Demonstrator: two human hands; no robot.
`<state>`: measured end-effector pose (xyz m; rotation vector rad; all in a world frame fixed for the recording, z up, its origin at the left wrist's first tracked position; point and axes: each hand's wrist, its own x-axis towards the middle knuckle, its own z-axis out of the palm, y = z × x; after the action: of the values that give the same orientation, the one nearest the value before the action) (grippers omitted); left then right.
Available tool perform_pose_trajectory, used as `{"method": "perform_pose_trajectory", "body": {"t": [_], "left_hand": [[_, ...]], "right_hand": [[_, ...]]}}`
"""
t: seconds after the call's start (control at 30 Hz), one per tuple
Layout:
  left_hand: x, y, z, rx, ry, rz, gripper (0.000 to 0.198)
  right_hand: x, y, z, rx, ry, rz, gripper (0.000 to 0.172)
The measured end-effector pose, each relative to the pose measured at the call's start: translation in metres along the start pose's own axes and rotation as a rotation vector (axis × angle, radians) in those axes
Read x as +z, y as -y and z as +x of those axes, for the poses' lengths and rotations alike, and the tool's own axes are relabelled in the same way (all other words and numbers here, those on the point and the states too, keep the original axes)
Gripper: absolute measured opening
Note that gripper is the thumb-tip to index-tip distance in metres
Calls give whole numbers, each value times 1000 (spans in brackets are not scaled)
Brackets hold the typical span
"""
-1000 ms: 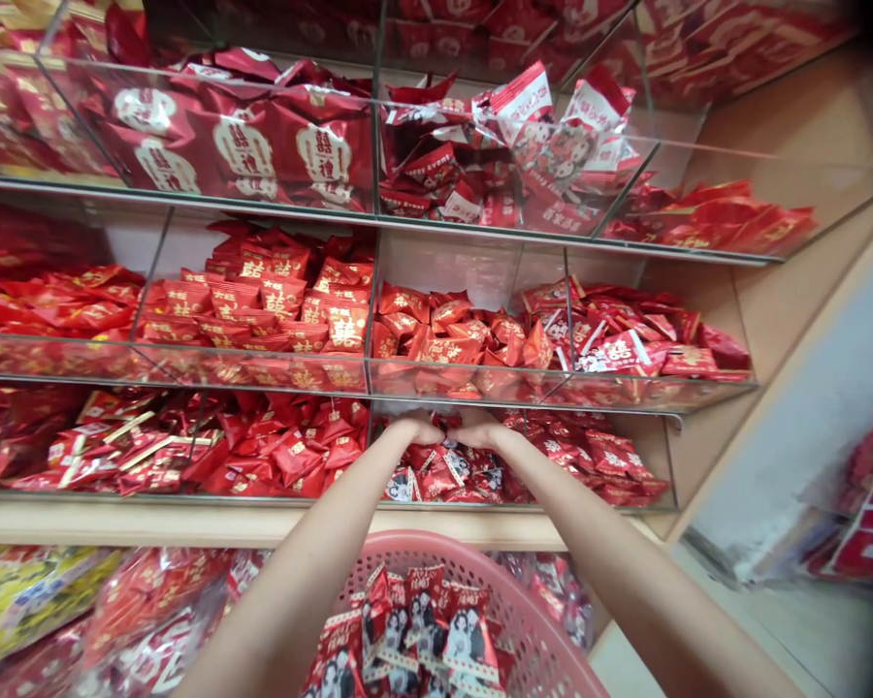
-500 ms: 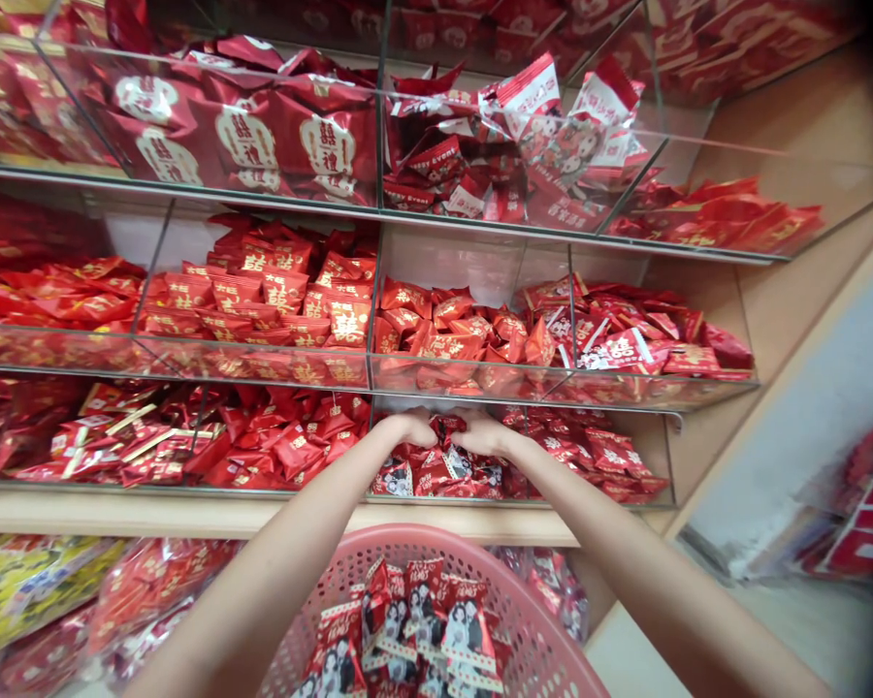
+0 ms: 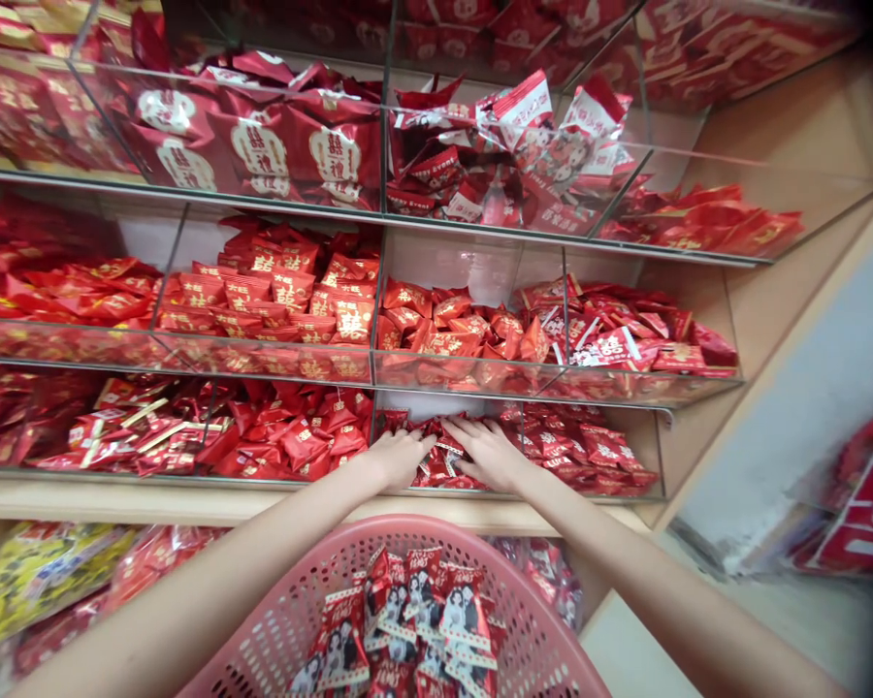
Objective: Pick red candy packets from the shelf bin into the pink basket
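Note:
My left hand (image 3: 400,457) rests over the left part of a bottom-row compartment, its fingers stretched out over small red candy packets (image 3: 435,472). From the other side my right hand (image 3: 486,452) lies on the same packets with its fingers extended and slightly spread. Both hands are open, palms down, a small gap between their fingertips. Below them stands a pink perforated basket (image 3: 262,606). Inside it lies a heap of red packets (image 3: 422,606) printed with black-and-white couple figures.
Clear dividers split the wooden shelf (image 3: 189,499) into compartments of red packets. Larger maroon bags (image 3: 254,145) fill part of the upper row. Under the shelf lie a yellow patterned bag (image 3: 50,572) and clear bags of red packets (image 3: 545,577). A white wall (image 3: 800,388) borders the right.
My hands have drawn back toward the compartment's front, and their fingers have spread out flat over the packets. The view has shifted slightly; more of the basket shows on the left.

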<state>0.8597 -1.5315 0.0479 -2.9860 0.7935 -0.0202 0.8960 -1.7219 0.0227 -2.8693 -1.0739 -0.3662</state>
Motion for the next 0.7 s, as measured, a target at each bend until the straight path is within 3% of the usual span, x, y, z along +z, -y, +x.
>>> {"method": "perform_pose_trajectory", "body": {"t": [0.17,0.33,0.43,0.57,0.7], "left_hand": [[0,1,-15,60,-35,33,57],[0,1,-30,83,-91,44,53],[-3,-1,-30,47,-129,26,44],[-4,-5,-16,-33,-126,-32,40],[2,-9,-1,-115,-88,-63,46]], "right_hand": [[-5,1,-8,-37,25,-47,53],[-8,0,-24,-37,57,-73,66],[-10,1,-32,-33,53,-87,65],[-14,5,-31,25,5,43,55],[-17,14,-19,188,-43,124,27]]}}
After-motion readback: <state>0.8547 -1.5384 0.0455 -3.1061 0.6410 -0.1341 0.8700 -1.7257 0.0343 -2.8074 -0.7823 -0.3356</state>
